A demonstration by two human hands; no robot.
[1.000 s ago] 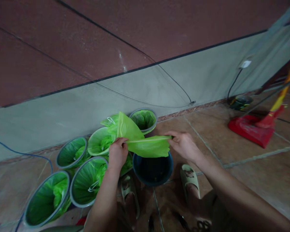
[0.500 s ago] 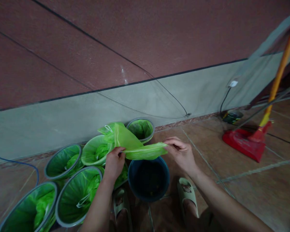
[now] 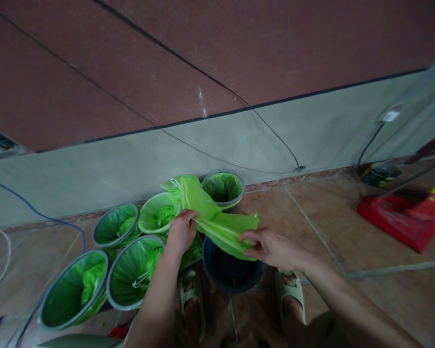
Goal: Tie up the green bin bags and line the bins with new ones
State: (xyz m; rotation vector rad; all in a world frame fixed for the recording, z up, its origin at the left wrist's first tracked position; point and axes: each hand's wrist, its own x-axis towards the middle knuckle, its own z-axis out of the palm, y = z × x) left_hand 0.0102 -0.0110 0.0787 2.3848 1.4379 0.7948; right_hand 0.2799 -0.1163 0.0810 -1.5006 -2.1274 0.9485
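Note:
A thin green plastic bin bag point(image 3: 213, 217) stretches between my hands above an unlined dark blue bucket point(image 3: 234, 278). My left hand point(image 3: 183, 231) pinches the bag near its middle. At the bag's right end, my right hand point(image 3: 266, 245) has thumb and fingers on the plastic, somewhat spread but apparently gripping it. The bag's far part lies over a green-lined bin point(image 3: 145, 212) and reaches toward another lined bin point(image 3: 223, 173) by the wall. Part of the bucket's rim is hidden under the bag.
To the left stand several bins lined with green bags, among them a large one point(image 3: 47, 309). A red dustpan point(image 3: 395, 217) lies at the right. A blue cable point(image 3: 50, 220) and a small tin point(image 3: 380, 174) are near the wall. My slippered feet point(image 3: 292, 295) flank the bucket.
My right hand has come lower with its fingers spreading, and the bag's right end now hangs wider over the bucket. The view has shifted left, showing more floor there.

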